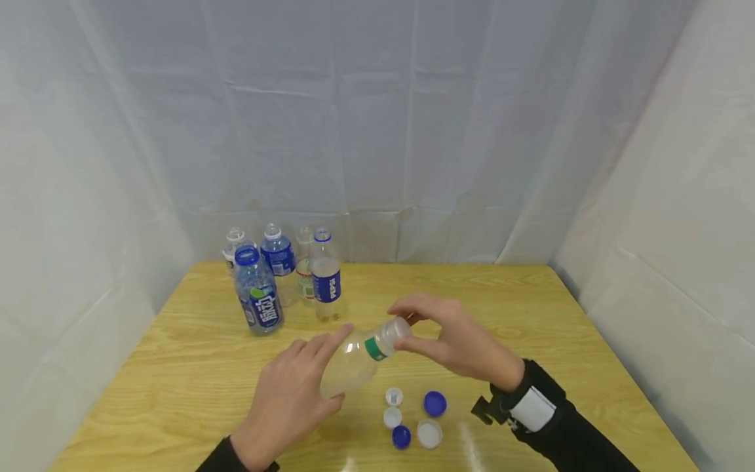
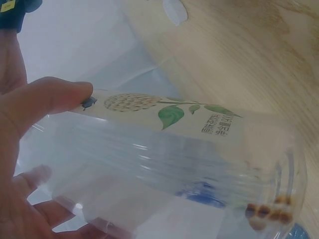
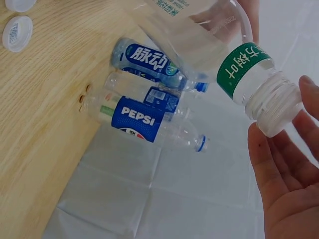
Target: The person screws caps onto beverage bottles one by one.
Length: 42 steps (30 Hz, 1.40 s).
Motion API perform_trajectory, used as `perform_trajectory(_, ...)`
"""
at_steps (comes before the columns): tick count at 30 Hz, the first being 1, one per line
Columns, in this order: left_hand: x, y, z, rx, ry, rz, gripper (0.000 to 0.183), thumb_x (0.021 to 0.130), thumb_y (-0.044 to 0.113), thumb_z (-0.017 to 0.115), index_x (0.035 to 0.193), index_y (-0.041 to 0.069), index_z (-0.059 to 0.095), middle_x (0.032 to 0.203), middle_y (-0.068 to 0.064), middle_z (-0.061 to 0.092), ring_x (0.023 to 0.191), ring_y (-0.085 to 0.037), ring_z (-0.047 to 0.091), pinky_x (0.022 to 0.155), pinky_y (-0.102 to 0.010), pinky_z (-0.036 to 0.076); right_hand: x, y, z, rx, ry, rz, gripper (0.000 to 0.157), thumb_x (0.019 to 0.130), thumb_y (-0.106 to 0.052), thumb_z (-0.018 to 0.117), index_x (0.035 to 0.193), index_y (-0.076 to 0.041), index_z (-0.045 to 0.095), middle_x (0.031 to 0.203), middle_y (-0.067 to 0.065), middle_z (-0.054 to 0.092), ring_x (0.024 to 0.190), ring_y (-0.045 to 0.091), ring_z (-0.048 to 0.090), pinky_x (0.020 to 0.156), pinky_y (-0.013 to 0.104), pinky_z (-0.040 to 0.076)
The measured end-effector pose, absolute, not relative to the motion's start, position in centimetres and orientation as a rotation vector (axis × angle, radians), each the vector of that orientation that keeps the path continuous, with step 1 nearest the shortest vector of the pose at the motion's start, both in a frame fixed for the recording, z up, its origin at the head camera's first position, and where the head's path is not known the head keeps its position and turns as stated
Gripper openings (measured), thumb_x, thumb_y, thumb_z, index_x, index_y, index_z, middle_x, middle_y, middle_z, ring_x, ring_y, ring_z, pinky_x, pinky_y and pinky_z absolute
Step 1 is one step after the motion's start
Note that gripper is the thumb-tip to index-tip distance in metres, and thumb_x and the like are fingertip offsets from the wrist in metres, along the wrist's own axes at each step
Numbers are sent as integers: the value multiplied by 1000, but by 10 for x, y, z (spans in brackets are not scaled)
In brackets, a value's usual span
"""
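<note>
My left hand (image 1: 295, 387) grips a large clear plastic bottle (image 1: 352, 364) round its body, holding it tilted with the neck up to the right. A green band (image 3: 244, 69) circles its shoulder, and a printed flower label (image 2: 169, 109) runs along its side. At the mouth sits a ridged translucent cap (image 3: 274, 107). My right hand (image 1: 454, 337) pinches that cap between thumb and fingertips. In the head view the left fingers' far side is hidden behind the bottle.
Uncapped bottles stand at the back left, among them a Pepsi bottle (image 1: 326, 285) and a wide-mouthed blue bottle (image 1: 259, 305). Loose blue caps (image 1: 434, 404) and white caps (image 1: 429, 434) lie on the wooden table (image 1: 519, 314) near its front. White sheeting (image 1: 377, 131) hangs behind and beside it.
</note>
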State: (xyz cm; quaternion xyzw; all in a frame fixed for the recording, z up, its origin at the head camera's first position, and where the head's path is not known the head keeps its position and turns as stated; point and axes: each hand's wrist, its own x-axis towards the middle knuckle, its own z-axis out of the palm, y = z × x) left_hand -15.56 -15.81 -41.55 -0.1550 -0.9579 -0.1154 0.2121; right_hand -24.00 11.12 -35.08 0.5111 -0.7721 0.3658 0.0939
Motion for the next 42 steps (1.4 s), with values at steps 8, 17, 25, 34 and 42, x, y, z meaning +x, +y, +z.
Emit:
perform_trajectory(8,-154,-155,-412,-423,-2671,-335,109,60,37,94,154,35,41,125,1,70,97,-19,67,75,-38,60,-236,116,-349,1426,-2436,1018,36,92,-27,76,123,-10,70,96,-10,68,76,0,61,66,20,56)
perform_trajectory(17,-154,-153,-411,-439,-2675,-321,110,59,37,96,154,34,41,125,0,70,99,-21,68,76,-40,60,-232,118,-346,1483,-2468,897,39,99,-29,68,133,-9,66,108,-3,68,85,2,61,72,18,56)
perform_trajectory(25,-154,-152,-410,-426,-2709,-312,108,60,38,95,154,34,42,124,0,70,98,-21,68,76,-40,60,-231,119,-346,1561,-2426,859,42,98,-20,68,138,-10,62,122,2,65,94,5,61,75,17,55)
perform_trajectory(34,-154,-153,-411,-431,-2700,-310,109,59,39,95,154,35,41,124,1,70,99,-20,67,74,-38,60,-231,117,-347,1578,-2422,870,41,97,-19,70,136,-9,62,120,0,63,97,6,61,79,18,56)
perform_trajectory(42,-154,-153,-412,-436,-2691,-321,111,58,39,95,154,38,40,125,2,70,99,-19,67,72,-36,59,-229,113,-347,1477,-2546,801,32,102,-31,62,124,-8,64,106,-5,63,87,3,58,74,16,55)
